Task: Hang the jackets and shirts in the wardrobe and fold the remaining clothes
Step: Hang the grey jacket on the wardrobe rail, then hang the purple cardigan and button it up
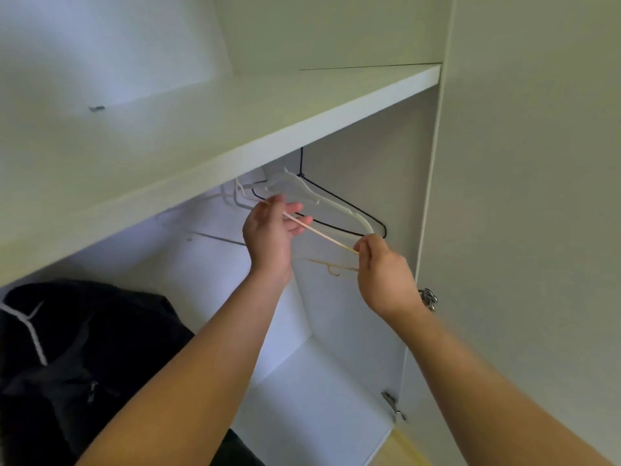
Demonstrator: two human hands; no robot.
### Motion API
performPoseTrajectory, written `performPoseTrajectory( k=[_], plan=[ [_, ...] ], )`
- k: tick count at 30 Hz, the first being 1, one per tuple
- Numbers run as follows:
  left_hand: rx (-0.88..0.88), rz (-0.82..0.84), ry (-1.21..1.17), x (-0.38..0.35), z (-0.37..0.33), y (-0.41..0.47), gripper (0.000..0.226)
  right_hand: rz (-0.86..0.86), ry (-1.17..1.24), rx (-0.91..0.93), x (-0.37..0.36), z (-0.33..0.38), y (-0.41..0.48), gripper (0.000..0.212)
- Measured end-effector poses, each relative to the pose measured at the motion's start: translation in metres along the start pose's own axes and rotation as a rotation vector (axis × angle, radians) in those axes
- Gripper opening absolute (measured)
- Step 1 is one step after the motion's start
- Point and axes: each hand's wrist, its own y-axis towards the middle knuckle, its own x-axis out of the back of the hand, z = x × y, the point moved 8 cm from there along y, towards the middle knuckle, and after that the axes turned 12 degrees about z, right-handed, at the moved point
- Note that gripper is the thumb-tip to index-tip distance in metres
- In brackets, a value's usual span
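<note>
Wardrobe (366, 169) is seen open from the front, w/ its door (537, 196) swung out at right and a white shelf (235, 129) running across the upper part. A dark jacket (84, 348) is found low at left inside the wardrobe, apparently hung already, though the rail is hidden by the shelf. Under the shelf, toward the right wall, spare hangers are bunched: a white plastic hanger (324, 200) in front and a black wire hanger (356, 211) behind it, w/ more pale ones at left, too blurred to count. A tan hanger (319, 232) is held just in front of that bunch, btwn both hands, tilted down to the right. The left hand (268, 233) is curled loosely round its upper end; the right hand (383, 274) pinches the lower end w/ thumb and fingertips. Whether its hook is off the rail cannot be told. A metal hinge (428, 299) is seen on the door edge, another lower down. Step in hand, as judged: a hanger is being fetched for the next garment, i.e. the hanging part is under way; no folded clothes are in view. Next move prob. calls for the tan hanger to be drawn clear w/o snagging the others, then carried to a shirt or jacket, none of which is in view apart from the dark one.
</note>
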Motion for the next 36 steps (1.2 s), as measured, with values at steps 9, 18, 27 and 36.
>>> performPoseTrajectory(
  k=[9, 18, 27, 36],
  plan=[
    [0.312, 0.195, -0.065, -0.034, 0.077, -0.066, 0.027, -0.213, 0.116, -0.380, 0.040, -0.094, -0.115, 0.021],
    [0.908, 0.589, 0.065, -0.094, 0.228, -0.229, 0.038, -0.353, -0.058, -0.949, 0.061, -0.158, -0.364, 0.019],
    [1.119, 1.285, 0.507, -0.158, 0.266, -0.451, 0.053, -0.662, -0.111, -1.120, 0.069, -0.127, -0.557, 0.014],
    [0.904, 1.740, 0.976, -0.204, 0.291, -0.642, 0.047, -0.779, 0.025, -1.305, 0.081, -0.138, -0.757, 0.038]
  ],
)
